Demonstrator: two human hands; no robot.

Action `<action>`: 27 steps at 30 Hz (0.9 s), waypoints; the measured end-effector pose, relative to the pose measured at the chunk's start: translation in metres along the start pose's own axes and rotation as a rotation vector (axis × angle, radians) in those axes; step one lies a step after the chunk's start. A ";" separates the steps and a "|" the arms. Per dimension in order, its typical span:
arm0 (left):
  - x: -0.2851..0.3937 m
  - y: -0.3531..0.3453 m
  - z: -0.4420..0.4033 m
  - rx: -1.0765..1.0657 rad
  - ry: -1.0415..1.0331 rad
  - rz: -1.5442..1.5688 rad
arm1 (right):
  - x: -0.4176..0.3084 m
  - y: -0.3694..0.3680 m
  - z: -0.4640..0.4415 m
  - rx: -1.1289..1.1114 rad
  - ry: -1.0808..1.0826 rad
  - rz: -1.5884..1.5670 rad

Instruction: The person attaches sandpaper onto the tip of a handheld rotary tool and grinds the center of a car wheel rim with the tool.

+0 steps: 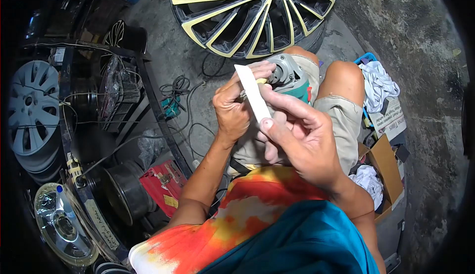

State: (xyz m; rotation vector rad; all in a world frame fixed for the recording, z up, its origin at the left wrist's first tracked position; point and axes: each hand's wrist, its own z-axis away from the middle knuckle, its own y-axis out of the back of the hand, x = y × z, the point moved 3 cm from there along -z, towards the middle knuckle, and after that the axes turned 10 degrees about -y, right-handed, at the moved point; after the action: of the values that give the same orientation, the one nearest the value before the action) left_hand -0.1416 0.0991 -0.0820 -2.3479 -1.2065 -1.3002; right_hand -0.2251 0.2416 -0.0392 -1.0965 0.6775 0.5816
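Observation:
In front of my chest, my right hand (307, 135) pinches the lower end of a flat white strip (253, 93) between thumb and fingers. My left hand (231, 106) is closed around the strip's upper part, its fingers reaching behind it. A small yellow bit (261, 80) shows between the hands; what it belongs to is hidden. Just beyond my fingers, a teal and grey power tool (292, 78) rests against my lap, partly covered by my hands. On the floor ahead lies a black wheel rim (269, 19) with pale yellow spoke faces.
Silver wheel rims (32, 108) and a metal rack stand at left. A red case (163, 185) sits beside my left arm. Cables (190, 111) trail over the floor. At right, a cardboard box (386, 170), white cloths (378, 83) and newspaper (389, 120) lie near the wall (420, 51).

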 end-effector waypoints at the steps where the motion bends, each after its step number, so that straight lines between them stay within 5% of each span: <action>1: 0.001 0.000 0.001 -0.010 -0.005 0.008 | -0.002 -0.003 0.000 0.019 0.006 0.024; 23: -0.009 -0.003 0.012 0.140 -0.012 0.090 | -0.021 -0.024 -0.013 0.038 -0.001 0.061; 25: -0.011 -0.006 0.023 0.131 0.163 0.287 | -0.019 -0.030 -0.025 -0.031 -0.037 0.021; 27: 0.006 -0.010 0.019 -0.036 0.085 0.138 | -0.008 -0.039 -0.029 -0.040 0.017 0.114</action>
State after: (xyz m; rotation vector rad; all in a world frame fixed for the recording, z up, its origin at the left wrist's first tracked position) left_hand -0.1352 0.1188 -0.0902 -2.3280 -0.9866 -1.3704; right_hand -0.2083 0.2001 -0.0187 -1.1063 0.7501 0.6869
